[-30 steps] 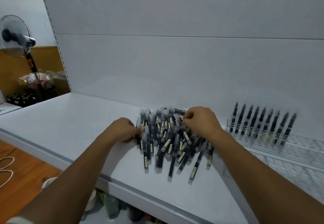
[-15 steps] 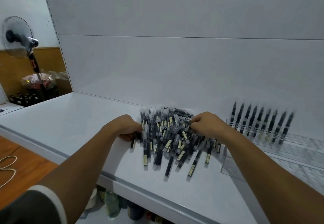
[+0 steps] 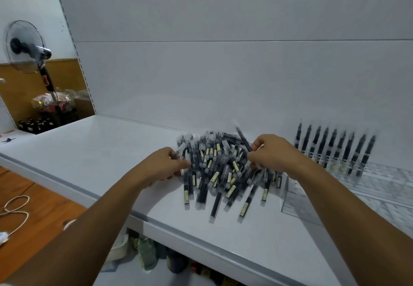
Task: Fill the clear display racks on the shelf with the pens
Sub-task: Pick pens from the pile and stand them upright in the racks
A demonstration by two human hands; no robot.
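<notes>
1. The left hand (image 3: 164, 166) curls its fingers round pens at the left edge of the pile of pens (image 3: 220, 171).
2. The pile lies loose on the white shelf (image 3: 89, 151), between both hands.
3. The right hand (image 3: 273, 155) pinches a single pen (image 3: 242, 138), tilted up over the pile's far right side.
4. Farther right, a clear rack (image 3: 384, 180) holds a row of upright pens (image 3: 333, 149).
5. Far left, a fan (image 3: 24, 46) stands beyond the shelf.
</notes>
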